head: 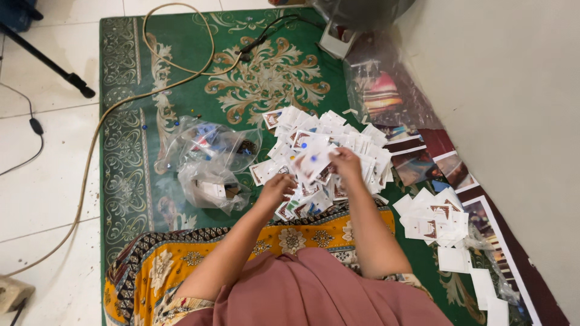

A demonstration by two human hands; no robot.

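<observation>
The right hand (345, 162) pinches a small white card (313, 162), lifting it just above a heap of similar cards (338, 136) spread over the green patterned rug (181, 72). The left hand (277, 188) rests on the near edge of the heap, fingers curled, perhaps on a card, though the view is too blurred to tell. Left of the heap lie clear plastic bags (208, 160). A smaller card pile (436, 222) sits to the right, near the photo prints (423, 160).

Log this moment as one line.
left hand: reaching into card pile | right hand: holding small white card | plastic bags: left of pile | surface: green rug
</observation>
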